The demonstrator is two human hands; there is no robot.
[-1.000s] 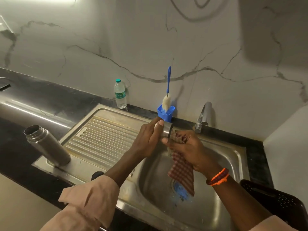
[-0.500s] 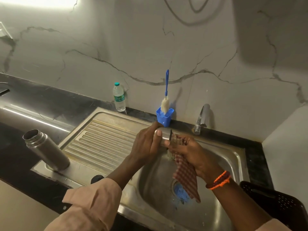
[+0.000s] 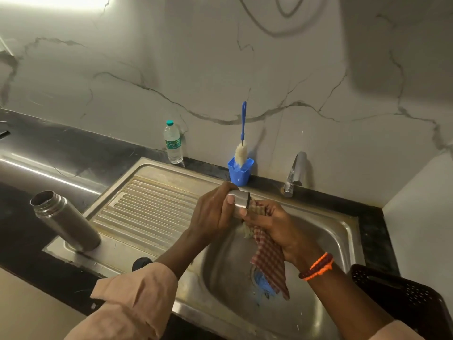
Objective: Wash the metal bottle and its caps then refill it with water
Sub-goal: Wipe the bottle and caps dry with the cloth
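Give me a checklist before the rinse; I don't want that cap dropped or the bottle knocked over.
1. Cap gripped by left hand: ok.
2. Cloth held by right hand against cap's open end: ok.
3. Work held over the sink basin: ok.
4. Tap running: not ok, no water visible.
5. Bottle upright, open, on the drainboard corner: ok.
6. Cap inside clean: cannot tell.

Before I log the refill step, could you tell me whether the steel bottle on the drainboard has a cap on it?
No, the steel bottle stands on the drainboard with its mouth open and uncapped.
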